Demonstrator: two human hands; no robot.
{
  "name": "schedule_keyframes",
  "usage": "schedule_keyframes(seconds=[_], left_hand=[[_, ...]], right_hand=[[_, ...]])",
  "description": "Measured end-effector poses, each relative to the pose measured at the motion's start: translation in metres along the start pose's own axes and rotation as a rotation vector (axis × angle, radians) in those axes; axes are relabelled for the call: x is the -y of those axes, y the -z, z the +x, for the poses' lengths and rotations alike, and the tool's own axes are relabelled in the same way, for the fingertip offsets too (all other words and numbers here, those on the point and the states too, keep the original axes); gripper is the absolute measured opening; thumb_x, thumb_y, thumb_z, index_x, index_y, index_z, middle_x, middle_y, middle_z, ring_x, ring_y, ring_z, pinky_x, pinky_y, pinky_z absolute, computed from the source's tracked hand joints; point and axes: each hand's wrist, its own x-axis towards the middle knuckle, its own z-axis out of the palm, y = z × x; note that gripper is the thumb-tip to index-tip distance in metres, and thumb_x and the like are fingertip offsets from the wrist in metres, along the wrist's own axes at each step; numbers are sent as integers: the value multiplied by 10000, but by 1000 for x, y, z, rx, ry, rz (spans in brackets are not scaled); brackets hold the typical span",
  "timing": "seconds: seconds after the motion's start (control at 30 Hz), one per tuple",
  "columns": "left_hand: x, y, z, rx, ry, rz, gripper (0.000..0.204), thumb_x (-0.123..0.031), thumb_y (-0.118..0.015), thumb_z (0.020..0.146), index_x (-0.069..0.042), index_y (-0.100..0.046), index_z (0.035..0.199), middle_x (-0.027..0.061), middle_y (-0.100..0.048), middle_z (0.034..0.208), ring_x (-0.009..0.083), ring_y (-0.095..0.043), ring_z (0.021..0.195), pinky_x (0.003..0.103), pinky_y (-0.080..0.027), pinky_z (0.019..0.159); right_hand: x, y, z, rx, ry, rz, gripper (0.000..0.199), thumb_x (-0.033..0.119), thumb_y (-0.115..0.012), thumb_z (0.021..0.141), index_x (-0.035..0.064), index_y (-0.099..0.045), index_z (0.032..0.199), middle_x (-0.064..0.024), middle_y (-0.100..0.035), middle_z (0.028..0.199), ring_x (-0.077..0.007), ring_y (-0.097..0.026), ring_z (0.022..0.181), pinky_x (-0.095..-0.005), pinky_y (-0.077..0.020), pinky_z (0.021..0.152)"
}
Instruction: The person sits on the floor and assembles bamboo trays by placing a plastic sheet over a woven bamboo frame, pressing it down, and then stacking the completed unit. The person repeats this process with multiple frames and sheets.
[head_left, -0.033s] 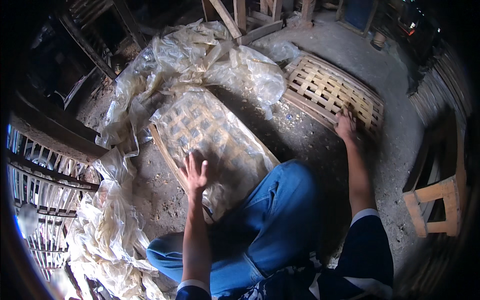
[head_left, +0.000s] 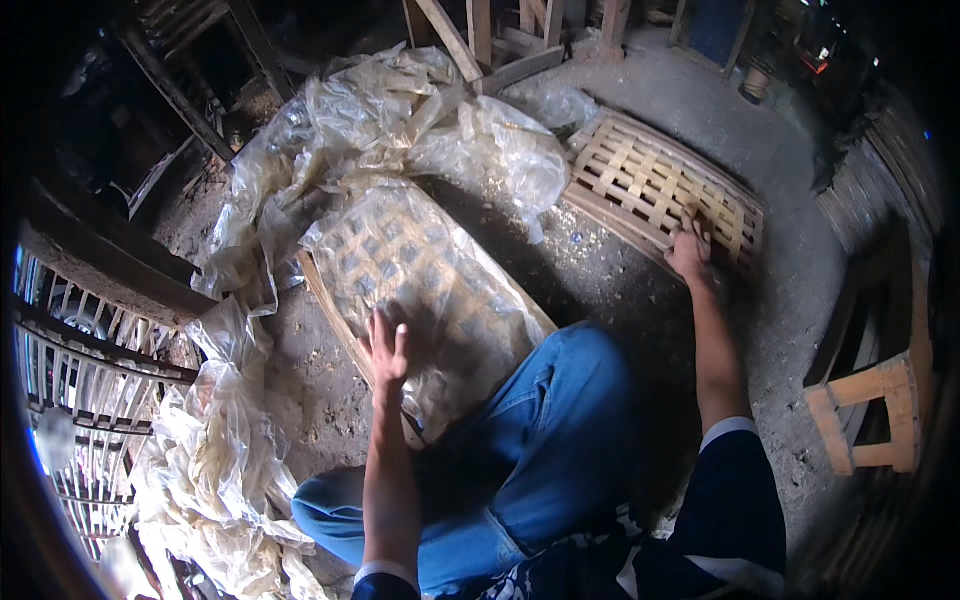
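My left hand [head_left: 385, 355] lies palm down with fingers stretched and apart. It rests on a woven slat panel [head_left: 400, 235] covered by a cloudy plastic sheet [head_left: 455, 335], in front of my bent knee. Out to the right, my right hand [head_left: 690, 252] is at the near rail of a second woven panel [head_left: 630, 160], its fingers bent over the rim onto the slats. That panel is a wooden frame filled with light crossed strips and is not covered. My right hand's grip beneath the rail is hidden.
Crumpled clear plastic [head_left: 370, 105] is heaped beyond and left of the covered panel. A slatted rack [head_left: 90, 400] stands at the left edge. A wooden stool-like frame [head_left: 870, 410] is at the right. Wooden posts [head_left: 480, 40] rise at the back.
The fingers of my left hand have drawn slightly closer together. Otherwise the scene looks almost the same.
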Motion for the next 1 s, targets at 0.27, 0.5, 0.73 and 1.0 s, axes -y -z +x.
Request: schedule_keyframes(seconds=[0.27, 0.5, 0.73, 1.0], left_hand=[[-31, 15, 0, -251, -241, -128, 686, -431, -537, 973, -10, -359, 1484, 225, -469, 1457, 382, -408, 1376, 550, -233, 1150], [-46, 26, 1, -257, -265, -89, 621, -399, -562, 963, -3, -444, 1427, 268, -494, 1403, 417, -433, 1338, 511, -281, 1138], [-52, 37, 2, -305, -229, -186, 599, -386, -568, 966, 12, -464, 1402, 267, -532, 1351, 434, -494, 1253, 477, -377, 1073], [-51, 33, 7, -308, -268, -201, 597, -367, -593, 954, 15, -473, 1397, 277, -518, 1359, 435, -493, 1250, 484, -393, 1060]], right_hand=[[-7, 51, -3, 121, 74, 99, 671, 367, -842, 707, 120, -543, 1255, -94, -294, 1550, -361, -346, 1394, -620, -302, 1110], [24, 24, -35, 191, 71, -1, 786, 374, -847, 719, 168, -489, 1388, -120, -258, 1576, -359, -301, 1418, -557, -277, 1145], [26, -17, -33, 50, -66, -152, 735, 366, -874, 667, 153, -552, 1292, -71, -432, 1376, -291, -417, 1294, -467, -398, 1013], [2, 93, 14, -462, 109, 64, 285, 171, -575, 929, 58, -599, 1190, -164, -564, 1260, -378, -596, 1070, -463, -498, 917]])
